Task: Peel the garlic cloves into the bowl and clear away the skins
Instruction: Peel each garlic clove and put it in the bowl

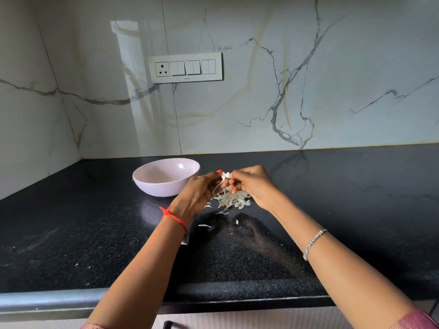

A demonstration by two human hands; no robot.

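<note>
Both my hands meet above a black bench (356,210), working on one garlic clove (225,176). My left grip (199,193), the hand with a red thread (174,217) tied at the wrist, curls its fingers round the clove from the left. My right grip (254,186) pinches the same clove from the right, fingertips bent in. A thin strip of skin hangs down from the clove between the two hands.

Straight below the hands lies a loose pile of garlic skins (234,199), pale and papery, resting on the bench. A few stray flakes (204,225) lie nearer to me, apart from the pile. Just left of my left hand stands a pale pink bowl (154,188), upright, its rim partly hidden by my knuckles. Something pale lies in its bottom, possibly peeled cloves, though the view is too dim to be sure. A silver bracelet (313,243) sits on my right forearm.

The bench is dark speckled stone, glossy, with a rounded front edge and a light cabinet front beneath. It runs into a corner on the left. Behind it rises a white marble wall (308,79) with grey and tan veins. A white switch plate (185,67), one socket and three pairs of switches, is set into that wall above the bowl.
</note>
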